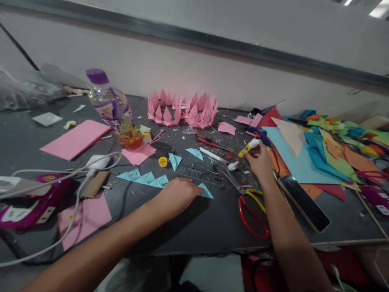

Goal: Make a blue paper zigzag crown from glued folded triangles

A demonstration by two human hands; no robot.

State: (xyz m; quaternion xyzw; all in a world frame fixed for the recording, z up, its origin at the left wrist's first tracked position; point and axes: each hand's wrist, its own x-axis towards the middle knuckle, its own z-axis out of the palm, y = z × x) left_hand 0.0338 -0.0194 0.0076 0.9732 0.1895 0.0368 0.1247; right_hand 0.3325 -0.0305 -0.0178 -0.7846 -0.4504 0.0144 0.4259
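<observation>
My left hand (180, 196) lies over a row of light-blue folded paper triangles (146, 178), fingers curled together and their tips on a blue triangle (206, 190) at the right end. The hand hides the middle, so I cannot tell whether that end piece joins the row. Between the fingers of my right hand (259, 162) is a yellow and white glue stick (249, 148), tilted above the table. Its likely yellow cap (163, 162) stands apart, near two loose blue triangles (195, 153). A clear ruler (200, 174) lies just beyond my left hand.
Red-and-yellow-handled scissors (243, 196) and a phone (304, 202) flank my right forearm. A red cutter (209, 141), a white pen (212, 155) and pink paper crowns (182, 111) lie farther back. A bottle (114, 109) and cables (75, 202) stand left; coloured paper (291, 158) is right.
</observation>
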